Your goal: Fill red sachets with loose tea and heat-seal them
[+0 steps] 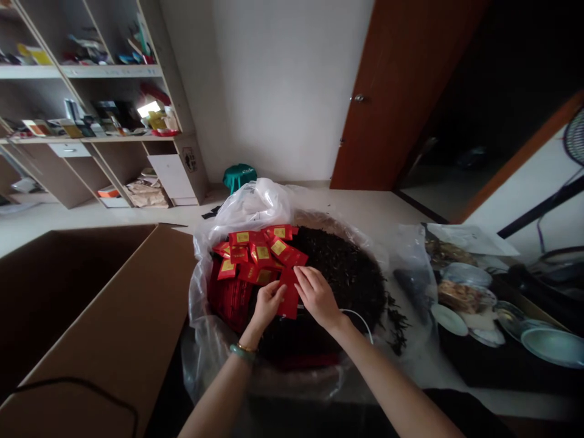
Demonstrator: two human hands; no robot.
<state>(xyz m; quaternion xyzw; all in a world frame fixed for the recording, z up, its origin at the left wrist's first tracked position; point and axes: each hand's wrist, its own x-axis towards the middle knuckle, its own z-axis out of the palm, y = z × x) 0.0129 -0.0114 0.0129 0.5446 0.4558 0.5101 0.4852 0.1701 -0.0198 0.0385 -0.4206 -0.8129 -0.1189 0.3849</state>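
Both my hands meet over a big clear plastic bag [255, 204] of dark loose tea leaves [347, 274]. My left hand [267, 304] and my right hand [316, 295] both pinch one small red packet [289, 297] between their fingers. A heap of red packets with gold labels [260, 252] lies on the tea just beyond my hands. More dark red packets [230, 298] are stacked at the bag's left side. A green bracelet sits on my left wrist.
A large open cardboard box [91, 316] stands at my left. Plates and bowls [474, 304] lie on a dark table at the right. Shelves [91, 103] line the far left wall; a green stool [239, 175] and a brown door [401, 91] stand behind.
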